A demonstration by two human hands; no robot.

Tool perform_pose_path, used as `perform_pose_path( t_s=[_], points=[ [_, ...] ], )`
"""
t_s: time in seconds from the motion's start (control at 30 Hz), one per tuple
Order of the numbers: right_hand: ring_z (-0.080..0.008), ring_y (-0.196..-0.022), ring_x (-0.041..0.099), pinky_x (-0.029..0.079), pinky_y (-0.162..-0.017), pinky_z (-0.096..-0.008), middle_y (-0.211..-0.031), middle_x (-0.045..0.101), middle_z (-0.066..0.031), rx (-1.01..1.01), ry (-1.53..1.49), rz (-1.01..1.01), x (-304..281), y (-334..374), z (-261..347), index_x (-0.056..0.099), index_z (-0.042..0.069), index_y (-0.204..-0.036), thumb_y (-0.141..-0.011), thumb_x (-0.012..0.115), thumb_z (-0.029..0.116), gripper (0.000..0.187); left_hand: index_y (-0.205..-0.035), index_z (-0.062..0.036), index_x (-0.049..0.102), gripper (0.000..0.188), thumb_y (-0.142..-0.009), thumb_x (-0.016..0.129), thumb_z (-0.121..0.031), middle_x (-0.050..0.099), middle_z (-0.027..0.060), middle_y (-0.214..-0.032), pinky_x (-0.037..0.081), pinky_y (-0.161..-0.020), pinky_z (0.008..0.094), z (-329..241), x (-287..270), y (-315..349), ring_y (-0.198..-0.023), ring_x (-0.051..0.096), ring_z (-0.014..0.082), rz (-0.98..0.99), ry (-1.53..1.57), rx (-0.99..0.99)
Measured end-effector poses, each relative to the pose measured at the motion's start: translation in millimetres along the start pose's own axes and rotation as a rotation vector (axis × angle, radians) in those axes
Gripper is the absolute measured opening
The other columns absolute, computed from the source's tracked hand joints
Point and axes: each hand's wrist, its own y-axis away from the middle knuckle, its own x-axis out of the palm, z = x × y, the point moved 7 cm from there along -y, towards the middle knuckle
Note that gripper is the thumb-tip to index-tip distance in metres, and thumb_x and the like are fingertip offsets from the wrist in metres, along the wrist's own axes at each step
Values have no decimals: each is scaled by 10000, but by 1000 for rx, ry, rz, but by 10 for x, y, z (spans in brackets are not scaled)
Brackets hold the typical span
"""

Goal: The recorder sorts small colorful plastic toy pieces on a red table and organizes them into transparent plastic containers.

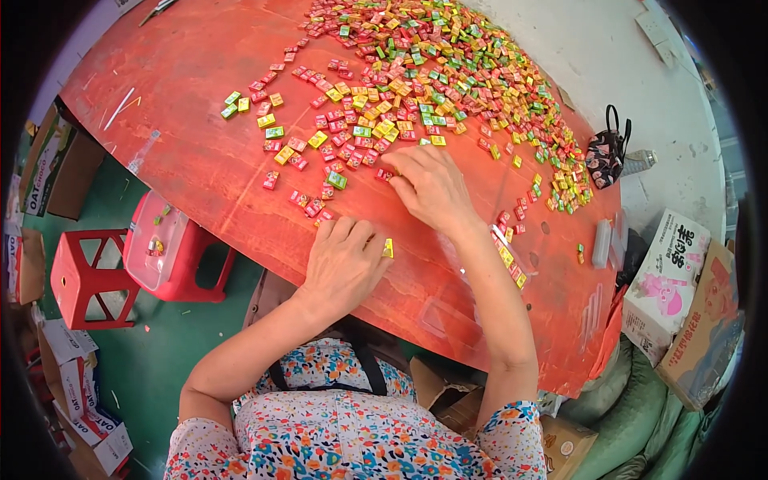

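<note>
Small candy-like boxes in red, yellow, green and orange lie over a red table. My right hand (432, 188) reaches over the table's middle, thumb and fingers closed at a small red box (384, 174). Nearer to me and to the left is my left hand (344, 260), its fingers curled down. A small yellow box (388, 248) sticks out by its thumb side and seems held there; the palm is hidden. Just beyond its fingertips lies another red box (322, 217). A green box (337, 180) rests between the two hands, among several red ones.
The red tabletop (200, 80) bears a large heap of boxes (448, 56) at the far side. A filled clear tray (508, 256) lies by my right forearm. Clear plastic cases (608, 244) and a dark patterned pouch (608, 156) are at the right. Red stools (92, 276) stand left.
</note>
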Motion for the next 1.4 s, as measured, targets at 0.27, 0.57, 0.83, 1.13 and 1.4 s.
perform_pose_path(
  t_s=[0.27, 0.57, 0.83, 1.13, 1.4],
  points=[
    [-288, -975, 612, 485, -875, -402, -1033, 656, -89, -50, 29, 76, 116, 89, 48, 661, 82, -1152, -829, 666, 93, 323, -1215, -29, 613, 546, -739, 802, -218, 580, 136, -1124, 468, -858, 438, 105, -355, 88, -1026, 567, 321, -71, 101, 0],
    [-235, -780, 630, 518, -687, -353, -890, 631, -110, 368, -378, 173, -60, 810, 251, 652, 53, -1167, -861, 716, 139, 324, -1171, -19, 621, 504, -758, 793, -252, 561, 109, -1103, 543, -741, 393, 472, -603, 442, -941, 602, 283, -11, 75, -68],
    [-273, -920, 641, 523, -797, -364, -1051, 630, -105, 280, -296, 169, -137, 838, 345, 623, 65, -1236, -824, 770, 215, 462, -1194, -1, 625, 561, -744, 811, -282, 568, 136, -1103, 525, -799, 415, 510, -585, 404, -978, 607, 323, 59, 142, -147],
    [-312, -1032, 607, 515, -856, -398, -1143, 589, -101, 131, -312, 206, 101, 735, 532, 625, 69, -1216, -838, 733, 227, 423, -1142, -52, 667, 421, -782, 777, -239, 574, 127, -1033, 541, -730, 418, 447, -351, 234, -874, 640, 311, 128, 191, -96],
    [-264, -943, 636, 531, -756, -392, -1065, 603, -56, 311, -154, -10, -308, 1177, 553, 680, 106, -1110, -824, 745, 242, 323, -1043, -60, 718, 300, -771, 790, -165, 593, 92, -890, 533, -639, 381, 79, -257, -64, -755, 638, 270, 142, 317, 5]
  ],
)
